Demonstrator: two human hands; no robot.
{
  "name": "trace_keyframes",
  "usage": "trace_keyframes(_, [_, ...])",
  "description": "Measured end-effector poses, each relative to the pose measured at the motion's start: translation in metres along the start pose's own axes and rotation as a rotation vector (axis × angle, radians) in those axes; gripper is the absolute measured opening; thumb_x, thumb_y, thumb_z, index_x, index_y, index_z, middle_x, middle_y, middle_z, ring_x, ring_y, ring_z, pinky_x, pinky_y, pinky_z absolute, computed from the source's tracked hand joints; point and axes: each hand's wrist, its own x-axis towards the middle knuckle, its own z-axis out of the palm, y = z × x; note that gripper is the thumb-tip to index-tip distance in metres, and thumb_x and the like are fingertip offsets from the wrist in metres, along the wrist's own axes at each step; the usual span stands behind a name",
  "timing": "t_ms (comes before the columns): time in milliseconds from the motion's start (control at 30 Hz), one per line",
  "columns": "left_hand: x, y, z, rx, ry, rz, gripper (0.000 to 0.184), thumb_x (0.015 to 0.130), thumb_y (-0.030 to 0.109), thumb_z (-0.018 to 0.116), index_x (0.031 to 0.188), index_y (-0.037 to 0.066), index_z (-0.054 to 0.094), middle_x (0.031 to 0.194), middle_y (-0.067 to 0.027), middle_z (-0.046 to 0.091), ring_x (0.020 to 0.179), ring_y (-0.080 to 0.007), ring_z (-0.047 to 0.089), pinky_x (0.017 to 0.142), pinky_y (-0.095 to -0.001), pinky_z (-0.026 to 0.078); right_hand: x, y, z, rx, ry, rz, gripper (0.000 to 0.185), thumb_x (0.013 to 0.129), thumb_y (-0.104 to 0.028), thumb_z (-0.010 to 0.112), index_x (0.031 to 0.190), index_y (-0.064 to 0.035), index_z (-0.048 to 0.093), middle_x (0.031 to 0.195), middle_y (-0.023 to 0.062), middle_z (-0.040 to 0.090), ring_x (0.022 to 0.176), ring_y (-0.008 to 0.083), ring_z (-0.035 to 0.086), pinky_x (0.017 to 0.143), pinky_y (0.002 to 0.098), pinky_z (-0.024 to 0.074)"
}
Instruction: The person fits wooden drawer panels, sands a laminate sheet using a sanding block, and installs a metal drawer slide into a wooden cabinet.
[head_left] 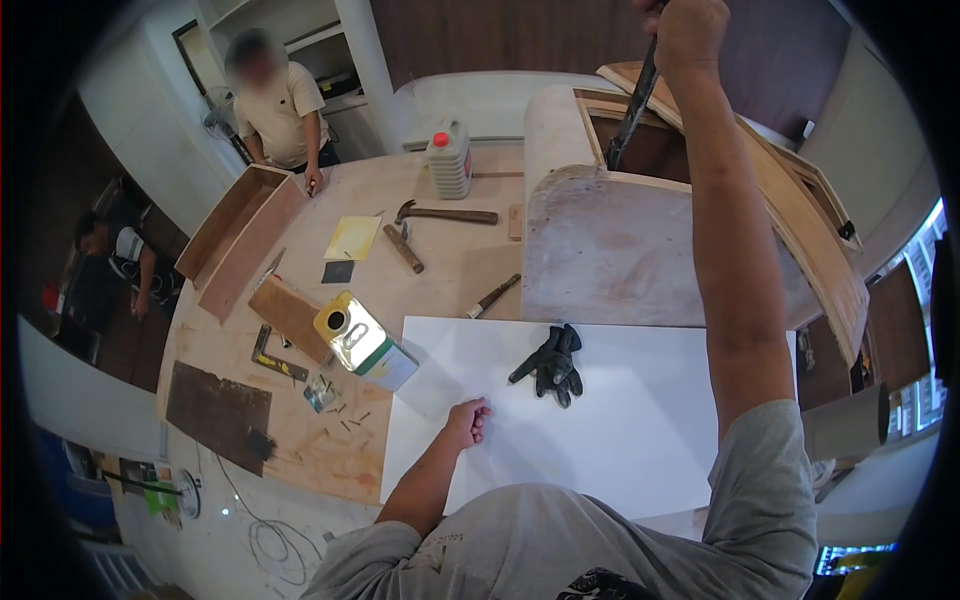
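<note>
Raised high on the right, my right hand (692,45) is closed around a long dark tool (634,110) whose exact kind I cannot make out. Its lower end reaches the opening of a curved wooden cabinet (620,245). My left hand (467,422) hovers or rests over a white sheet (620,440), fingers curled in with nothing visible in them. A black work glove (550,365) lies on the sheet, beyond and to the right of that hand. A metal can with a yellow top (365,340) stands at the sheet's left edge.
A claw hammer (450,214), a plastic jug with a red cap (449,165), a brush (494,297) and an open wooden box (240,235) sit on the table. A curved wooden panel (800,220) leans at right. One person (285,110) stands across the table; another (130,255) is at far left.
</note>
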Motion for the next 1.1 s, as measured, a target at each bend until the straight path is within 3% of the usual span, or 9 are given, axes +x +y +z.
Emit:
trace_keyframes(367, [0.001, 0.000, 0.000, -0.003, -0.003, 0.019, 0.033, 0.096, 0.039, 0.062, 0.083, 0.009, 0.061, 0.055, 0.0027, 0.034, 0.044, -0.0128, 0.025, 0.043, -0.0322, 0.023, 0.014, -0.013, 0.000, 0.101, 0.044, 0.045, 0.062, 0.103, -0.056, 0.048, 0.092, 0.0010, 0.068, 0.053, 0.0011, 0.054, 0.039, 0.0065, 0.043, 0.036, 0.0211, 0.0293])
trace_keyframes(467, [0.002, 0.001, -0.002, -0.013, 0.002, 0.000, 0.032, 0.096, 0.039, 0.063, 0.083, 0.010, 0.061, 0.055, 0.0026, 0.034, 0.044, -0.0125, 0.025, 0.043, -0.0322, 0.022, 0.012, -0.004, -0.010, -0.072, 0.065, -0.022, 0.048, 0.101, -0.046, 0.058, 0.089, -0.0008, 0.066, 0.054, 0.0005, 0.055, 0.039, 0.0079, 0.046, 0.036, 0.0222, 0.0333])
trace_keyframes(567, [-0.003, 0.002, 0.001, 0.015, 0.001, -0.005, 0.031, 0.097, 0.039, 0.061, 0.084, 0.011, 0.059, 0.054, 0.0028, 0.033, 0.044, -0.0125, 0.026, 0.044, -0.0317, 0.023, 0.012, 0.025, -0.022, -0.064, 0.051, 0.097, 0.033, 0.096, -0.034, 0.069, 0.085, -0.0035, 0.064, 0.060, 0.0017, 0.059, 0.042, 0.0088, 0.048, 0.038, 0.0240, 0.0372])
trace_keyframes(667, [-0.003, 0.002, 0.002, 0.032, -0.002, -0.001, 0.031, 0.099, 0.039, 0.059, 0.085, 0.011, 0.059, 0.053, 0.0029, 0.033, 0.044, -0.0125, 0.026, 0.044, -0.0314, 0.023, 0.000, 0.019, -0.024, 0.152, 0.078, 0.316, 0.024, 0.092, -0.026, 0.075, 0.085, -0.0060, 0.062, 0.066, 0.0025, 0.060, 0.045, 0.0091, 0.049, 0.040, 0.0258, 0.0390])
trace_keyframes(767, [-0.001, 0.002, 0.002, 0.036, 0.005, -0.011, 0.032, 0.099, 0.040, 0.057, 0.088, 0.011, 0.060, 0.053, 0.0032, 0.033, 0.044, -0.0127, 0.027, 0.045, -0.0311, 0.024, 0.001, 0.022, -0.035, 0.228, 0.146, 0.427, 0.028, 0.093, -0.032, 0.074, 0.094, -0.0061, 0.064, 0.068, 0.0019, 0.058, 0.046, 0.0085, 0.048, 0.041, 0.0260, 0.0387])
trace_keyframes(800, [-0.001, 0.002, 0.002, 0.038, 0.012, -0.015, 0.032, 0.099, 0.040, 0.057, 0.088, 0.010, 0.060, 0.053, 0.0031, 0.033, 0.044, -0.0128, 0.027, 0.045, -0.0313, 0.024, 0.001, 0.022, -0.037, 0.169, 0.152, 0.351, 0.041, 0.095, -0.047, 0.067, 0.102, -0.0067, 0.065, 0.066, -0.0005, 0.054, 0.045, 0.0080, 0.044, 0.040, 0.0257, 0.0356])
trace_keyframes(900, [0.001, 0.002, 0.002, 0.053, 0.008, -0.010, 0.032, 0.099, 0.040, 0.057, 0.090, 0.010, 0.061, 0.053, 0.0029, 0.033, 0.043, -0.0131, 0.027, 0.045, -0.0319, 0.024, 0.008, 0.010, -0.042, 0.415, 0.134, 0.522, 0.057, 0.096, -0.062, 0.057, 0.105, -0.0068, 0.067, 0.065, -0.0022, 0.053, 0.044, 0.0070, 0.041, 0.039, 0.0246, 0.0313])
trace_keyframes(933, [0.002, 0.002, 0.002, 0.058, 0.002, -0.007, 0.032, 0.098, 0.040, 0.057, 0.091, 0.010, 0.061, 0.053, 0.0028, 0.033, 0.043, -0.0132, 0.027, 0.045, -0.0321, 0.024, 0.010, 0.009, -0.040, 0.362, 0.114, 0.517, 0.063, 0.096, -0.067, 0.051, 0.104, -0.0071, 0.067, 0.062, -0.0040, 0.050, 0.043, 0.0063, 0.039, 0.039, 0.0237, 0.0284])
trace_keyframes(1100, [0.004, 0.002, 0.003, 0.082, 0.034, 0.001, 0.032, 0.098, 0.041, 0.058, 0.091, 0.010, 0.061, 0.052, 0.0026, 0.033, 0.043, -0.0137, 0.025, 0.045, -0.0328, 0.024, 0.020, 0.001, -0.026, 0.367, 0.045, 0.423, 0.059, 0.098, -0.062, 0.053, 0.094, -0.0049, 0.068, 0.058, -0.0060, 0.042, 0.041, 0.0060, 0.034, 0.037, 0.0250, 0.0267])
